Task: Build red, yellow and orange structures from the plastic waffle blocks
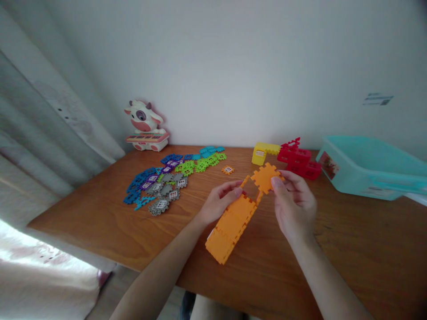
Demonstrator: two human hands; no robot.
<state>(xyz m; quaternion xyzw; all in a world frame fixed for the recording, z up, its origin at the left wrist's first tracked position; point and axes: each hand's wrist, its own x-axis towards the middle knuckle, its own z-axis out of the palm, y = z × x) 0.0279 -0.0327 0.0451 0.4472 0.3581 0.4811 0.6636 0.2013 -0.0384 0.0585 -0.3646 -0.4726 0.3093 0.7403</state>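
Note:
My left hand (222,202) is closed on the upper end of a long orange block structure (233,220), built of interlocking square panels and tilted over the table's front part. Two narrow orange edges stick up from its top end. Between the thumb and fingers of my right hand (296,202) is a single orange square panel with toothed edges (265,178). This panel is just above the structure's open top end; I cannot tell whether they touch.
On the wooden table (193,249), gray pieces (163,200), blue pieces (142,182) and green pieces (203,164) lie left. One loose orange piece (228,170) lies mid-table. Behind are a cow toy (147,126), a yellow structure (259,154), a red structure (298,162) and a turquoise bin (363,178).

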